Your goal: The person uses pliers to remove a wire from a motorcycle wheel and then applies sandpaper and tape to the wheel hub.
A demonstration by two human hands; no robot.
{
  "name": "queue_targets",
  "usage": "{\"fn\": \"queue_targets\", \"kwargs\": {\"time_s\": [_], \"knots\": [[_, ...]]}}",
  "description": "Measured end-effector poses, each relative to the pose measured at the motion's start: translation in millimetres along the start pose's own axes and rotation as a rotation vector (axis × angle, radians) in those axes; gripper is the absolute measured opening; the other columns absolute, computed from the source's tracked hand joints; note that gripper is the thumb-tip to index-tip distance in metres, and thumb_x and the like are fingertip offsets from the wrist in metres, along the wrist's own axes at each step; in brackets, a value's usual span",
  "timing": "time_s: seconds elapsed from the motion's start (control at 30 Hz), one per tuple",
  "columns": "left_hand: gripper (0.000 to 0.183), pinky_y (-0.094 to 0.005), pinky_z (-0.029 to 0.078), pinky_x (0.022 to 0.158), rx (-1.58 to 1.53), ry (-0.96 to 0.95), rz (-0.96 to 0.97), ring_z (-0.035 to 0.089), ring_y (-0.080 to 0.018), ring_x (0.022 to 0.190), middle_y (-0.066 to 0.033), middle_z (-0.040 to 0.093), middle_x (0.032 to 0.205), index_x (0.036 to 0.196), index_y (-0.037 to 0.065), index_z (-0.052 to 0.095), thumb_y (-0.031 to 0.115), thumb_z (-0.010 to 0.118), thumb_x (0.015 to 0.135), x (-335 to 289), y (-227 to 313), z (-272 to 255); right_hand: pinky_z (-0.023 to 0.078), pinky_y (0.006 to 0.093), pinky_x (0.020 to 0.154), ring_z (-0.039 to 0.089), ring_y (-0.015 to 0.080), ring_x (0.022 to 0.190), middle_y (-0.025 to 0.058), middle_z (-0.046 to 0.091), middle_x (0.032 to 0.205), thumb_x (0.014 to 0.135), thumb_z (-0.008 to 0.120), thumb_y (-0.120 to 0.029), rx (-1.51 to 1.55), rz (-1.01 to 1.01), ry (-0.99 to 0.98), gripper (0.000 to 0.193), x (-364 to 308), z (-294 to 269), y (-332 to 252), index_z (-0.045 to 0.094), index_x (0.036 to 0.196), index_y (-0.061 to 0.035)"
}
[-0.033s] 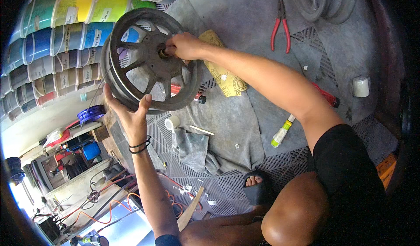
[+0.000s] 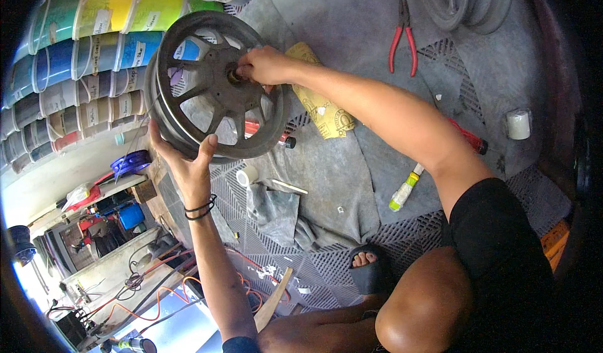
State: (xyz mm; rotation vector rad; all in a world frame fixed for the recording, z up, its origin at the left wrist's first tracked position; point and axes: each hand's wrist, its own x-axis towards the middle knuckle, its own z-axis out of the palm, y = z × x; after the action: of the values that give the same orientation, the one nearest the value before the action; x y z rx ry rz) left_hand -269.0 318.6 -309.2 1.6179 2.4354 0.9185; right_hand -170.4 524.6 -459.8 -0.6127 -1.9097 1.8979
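Observation:
A dark grey spoked wheel [image 2: 218, 76] is held up, tilted, at the upper left. My left hand [image 2: 190, 174] grips its lower rim, with the thumb on the near face and the fingers reaching round the outside. At the hub, my right hand [image 2: 269, 66] has its fingertips closed and pressed to the centre bore; anything between them is hidden. Beneath my right wrist lies a curled yellow printed sheet [image 2: 330, 120]. Part of a red and black object [image 2: 287, 142] shows behind the wheel's lower right edge.
Red-handled pliers [image 2: 404, 39] lie farther right, near more grey wheels [image 2: 471, 1]. A yellow-green-handled tool [image 2: 405, 193] lies under my right arm. White tape rolls [image 2: 247, 176] and grey cloth [image 2: 273, 213] are on the floor. Stacked colour tubs [image 2: 100, 14] line the left; cables [image 2: 169, 290] run lower left.

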Motion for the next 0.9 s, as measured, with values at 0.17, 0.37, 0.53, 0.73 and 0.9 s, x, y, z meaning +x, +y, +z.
{"fn": "queue_targets", "kwargs": {"time_s": [0.17,0.37,0.53,0.73,0.9], "knots": [[0.107,-0.0388,0.019,0.118,0.024,-0.021,0.027,0.027,-0.0267,0.142,-0.0151,0.02,0.158,0.156,0.007,0.013,0.022,0.084,0.077,9,8,4,0.057,0.0416,0.064,0.07,0.0279,0.061,0.0203,0.069,0.082,0.096,0.054,-0.021,-0.377,-0.335,0.207,0.025,9,-4,18,0.066,0.102,0.0004],[0.107,-0.0388,0.02,0.118,-0.051,-0.011,-0.001,0.026,-0.0266,0.142,-0.0146,0.021,0.158,0.156,0.007,0.014,0.022,0.084,0.076,6,6,4,0.058,0.0411,0.057,0.071,0.0292,0.062,0.0223,0.069,0.087,0.095,0.051,-0.018,0.075,-0.011,-0.024,0.027,-1,-5,0,0.065,0.102,0.004],[0.108,-0.0386,0.018,0.118,-0.069,-0.015,-0.011,0.025,-0.0267,0.143,-0.0148,0.021,0.158,0.155,0.007,0.015,0.022,0.085,0.075,6,8,3,0.055,0.0378,0.052,0.067,0.024,0.053,0.0152,0.065,0.074,0.095,0.05,-0.016,-0.03,-0.009,-0.046,0.023,5,-4,0,0.063,0.092,0.0027],[0.108,-0.0383,0.017,0.118,-0.014,-0.006,-0.007,0.024,-0.0268,0.143,-0.015,0.021,0.158,0.156,0.006,0.015,0.023,0.085,0.075,5,8,2,0.052,0.0341,0.046,0.061,0.0199,0.052,0.0077,0.059,0.07,0.096,0.05,-0.018,0.026,0.013,-0.108,0.024,13,-5,7,0.065,0.093,0.0004],[0.109,-0.0396,0.016,0.119,-0.061,-0.016,-0.009,0.023,-0.028,0.144,-0.0172,0.02,0.158,0.155,0.005,0.015,0.027,0.085,0.074,8,5,5,0.05,0.0329,0.045,0.053,0.0166,0.049,0.0042,0.051,0.063,0.099,0.051,-0.024,0.221,0.161,-0.158,0.027,17,-4,13,0.066,0.093,-0.0028]]}}
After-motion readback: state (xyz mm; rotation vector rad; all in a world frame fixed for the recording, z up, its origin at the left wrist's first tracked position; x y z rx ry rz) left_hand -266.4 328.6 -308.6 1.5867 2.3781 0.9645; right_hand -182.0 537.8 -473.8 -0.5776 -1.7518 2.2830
